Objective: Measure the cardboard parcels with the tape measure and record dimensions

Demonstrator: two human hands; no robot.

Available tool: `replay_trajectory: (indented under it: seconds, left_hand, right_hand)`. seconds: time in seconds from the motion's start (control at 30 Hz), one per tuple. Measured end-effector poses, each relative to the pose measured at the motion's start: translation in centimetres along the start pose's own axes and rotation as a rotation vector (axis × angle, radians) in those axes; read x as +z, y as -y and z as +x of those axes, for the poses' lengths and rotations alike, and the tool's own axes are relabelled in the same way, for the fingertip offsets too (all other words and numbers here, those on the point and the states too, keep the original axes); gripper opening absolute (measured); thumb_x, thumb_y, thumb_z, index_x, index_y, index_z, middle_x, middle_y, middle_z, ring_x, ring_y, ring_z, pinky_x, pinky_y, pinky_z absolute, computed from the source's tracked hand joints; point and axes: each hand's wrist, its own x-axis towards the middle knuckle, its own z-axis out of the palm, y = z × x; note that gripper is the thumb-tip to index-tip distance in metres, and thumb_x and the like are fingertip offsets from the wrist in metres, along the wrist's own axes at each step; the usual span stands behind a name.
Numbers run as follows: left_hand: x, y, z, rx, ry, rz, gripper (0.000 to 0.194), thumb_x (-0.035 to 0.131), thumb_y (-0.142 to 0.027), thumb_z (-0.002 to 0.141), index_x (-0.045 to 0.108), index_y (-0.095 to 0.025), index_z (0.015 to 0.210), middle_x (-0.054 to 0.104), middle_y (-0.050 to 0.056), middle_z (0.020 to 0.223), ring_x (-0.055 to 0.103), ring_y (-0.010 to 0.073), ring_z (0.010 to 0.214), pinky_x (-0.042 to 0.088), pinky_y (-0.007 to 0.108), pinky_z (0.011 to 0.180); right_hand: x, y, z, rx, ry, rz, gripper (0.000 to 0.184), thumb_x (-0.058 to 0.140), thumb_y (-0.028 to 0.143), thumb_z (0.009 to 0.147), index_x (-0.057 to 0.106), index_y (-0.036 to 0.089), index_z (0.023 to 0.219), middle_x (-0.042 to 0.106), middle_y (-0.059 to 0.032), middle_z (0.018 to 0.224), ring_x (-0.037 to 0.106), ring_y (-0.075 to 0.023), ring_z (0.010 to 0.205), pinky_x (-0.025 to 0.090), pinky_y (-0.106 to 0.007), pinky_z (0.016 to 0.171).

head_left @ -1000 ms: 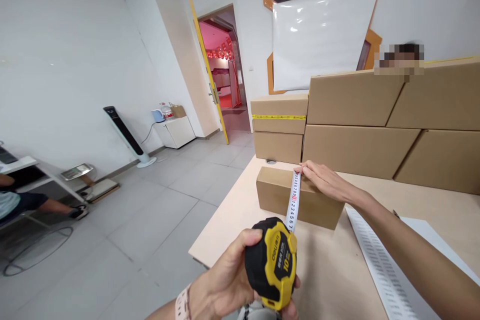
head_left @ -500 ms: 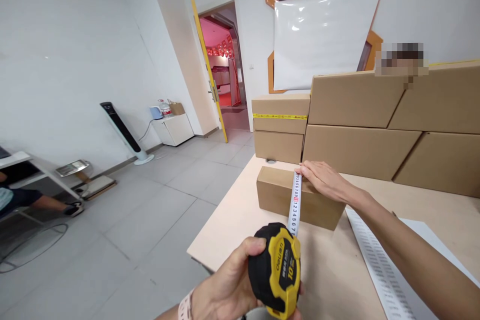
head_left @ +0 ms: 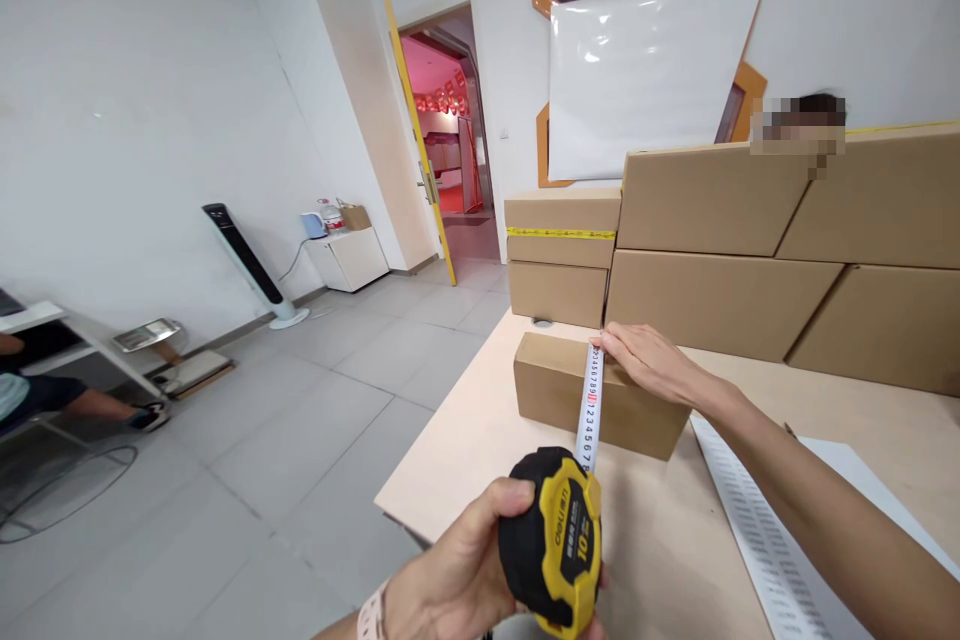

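A black and yellow tape measure (head_left: 555,540) is gripped in my left hand (head_left: 457,560), with the thumb on its side. Its white blade (head_left: 590,415) runs out across a small brown cardboard box (head_left: 551,375) lying on the table. At the box's far edge my right hand (head_left: 645,355) pinches the end of the blade between its fingers; the very tip is hidden. The palm hovers over the box top and partly covers it. Between the box and my left hand the blade spans open air.
Large cardboard boxes (head_left: 720,300) are stacked along the far side of the table (head_left: 465,450), with a person's head (head_left: 799,125) behind them. Printed sheets (head_left: 757,520) lie under my right forearm. At left, a seated person's leg (head_left: 90,405), a platform scale (head_left: 199,372) and a tower fan (head_left: 244,260).
Almost nothing differs. My left hand and the tape measure have shifted very slightly, while the blade and my right hand stay in place on the box.
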Motion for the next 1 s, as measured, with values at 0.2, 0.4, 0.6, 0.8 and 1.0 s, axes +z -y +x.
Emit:
replay_trajectory:
  seconds: [0.2, 0.4, 0.6, 0.8, 1.0]
  left_hand:
    - [-0.02, 0.06, -0.12, -0.006, -0.038, 0.019, 0.065, 0.064, -0.048, 0.072, 0.059, -0.005, 0.12, 0.064, 0.019, 0.11, 0.06, 0.0327, 0.099, 0.045, 0.046, 0.084]
    - [0.06, -0.01, 0.03, 0.002, -0.035, 0.027, 0.063, 0.066, -0.048, 0.07, 0.061, -0.007, 0.118, 0.065, 0.019, 0.108, 0.06, 0.0328, 0.098, 0.046, 0.047, 0.081]
    - [-0.01, 0.13, 0.06, 0.0, -0.032, 0.015, 0.065, 0.066, -0.047, 0.07, 0.06, -0.005, 0.119, 0.064, 0.02, 0.108, 0.06, 0.0329, 0.098, 0.046, 0.047, 0.082]
    - [-0.1, 0.19, 0.05, -0.018, -0.047, 0.017, 0.067, 0.067, -0.048, 0.068, 0.06, -0.005, 0.119, 0.063, 0.018, 0.108, 0.059, 0.0327, 0.099, 0.046, 0.046, 0.083]
    - [0.15, 0.13, -0.14, -0.03, -0.066, 0.081, 0.065, 0.069, -0.047, 0.065, 0.061, -0.005, 0.114, 0.062, 0.019, 0.106, 0.058, 0.0326, 0.098, 0.045, 0.048, 0.082]
  right_hand:
    - [-0.09, 0.13, 0.07, 0.004, -0.002, -0.008, 0.039, 0.017, 0.043, 0.1, 0.036, 0.025, 0.071, 0.054, 0.0001, 0.069, 0.053, -0.0194, 0.068, 0.037, -0.031, 0.069]
    - [-0.31, 0.4, -0.01, 0.007, 0.004, -0.013, 0.038, 0.017, 0.042, 0.099, 0.037, 0.025, 0.071, 0.055, -0.0004, 0.069, 0.053, -0.0194, 0.068, 0.037, -0.031, 0.067]
    - [-0.24, 0.43, -0.03, 0.021, -0.003, -0.026, 0.037, 0.02, 0.04, 0.099, 0.037, 0.025, 0.07, 0.057, -0.0006, 0.069, 0.054, -0.0185, 0.067, 0.037, -0.03, 0.065]
    - [-0.15, 0.3, -0.02, 0.026, -0.006, -0.019, 0.038, 0.019, 0.042, 0.099, 0.037, 0.025, 0.069, 0.056, 0.0003, 0.068, 0.054, -0.0188, 0.066, 0.036, -0.03, 0.065]
    - [0.05, 0.31, -0.23, 0.081, -0.033, 0.058, 0.036, 0.027, 0.044, 0.097, 0.047, 0.025, 0.075, 0.064, -0.0017, 0.074, 0.06, -0.0201, 0.068, 0.042, -0.032, 0.067]
